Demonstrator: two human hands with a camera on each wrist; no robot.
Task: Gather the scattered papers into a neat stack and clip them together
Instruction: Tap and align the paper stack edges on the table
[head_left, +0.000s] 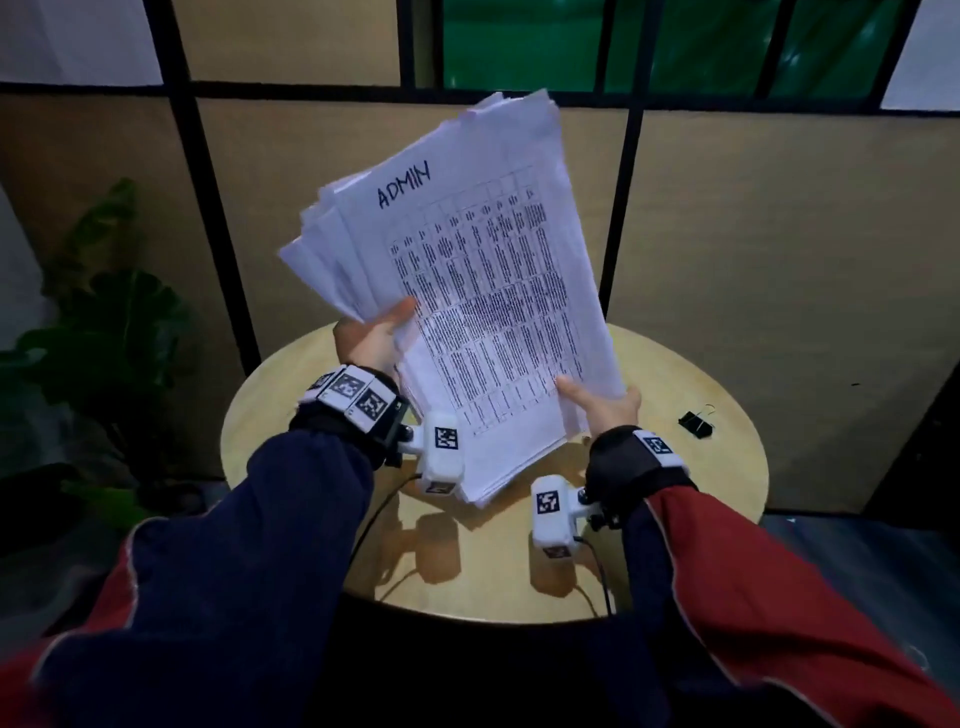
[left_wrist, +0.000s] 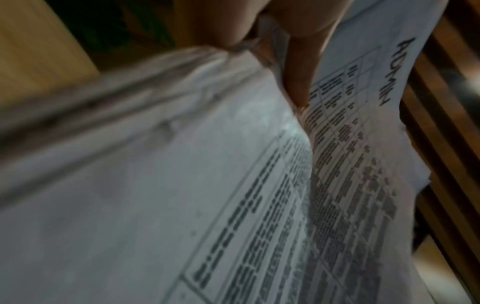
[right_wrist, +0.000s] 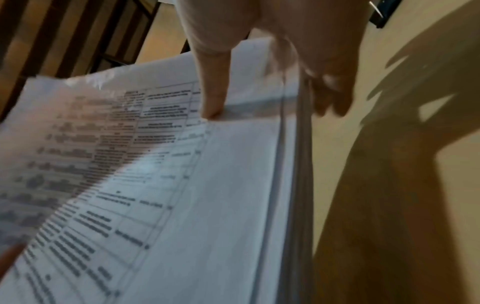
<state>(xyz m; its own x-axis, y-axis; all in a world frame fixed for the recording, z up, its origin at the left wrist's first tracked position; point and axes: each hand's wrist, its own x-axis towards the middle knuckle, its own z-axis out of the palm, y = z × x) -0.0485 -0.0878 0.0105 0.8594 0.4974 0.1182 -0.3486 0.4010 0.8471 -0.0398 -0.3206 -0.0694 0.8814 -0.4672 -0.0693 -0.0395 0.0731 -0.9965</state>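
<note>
white papers pinched upright between left hand and right hand, thumbs in front, fingers behind.

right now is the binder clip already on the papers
No, the binder clip lies on the table, apart from the papers held up in both hands.

Your big stack of papers fills the middle of the frame and blocks the way there. At the right, the round table has bare wood around the black clip, so you can pass there.
</note>
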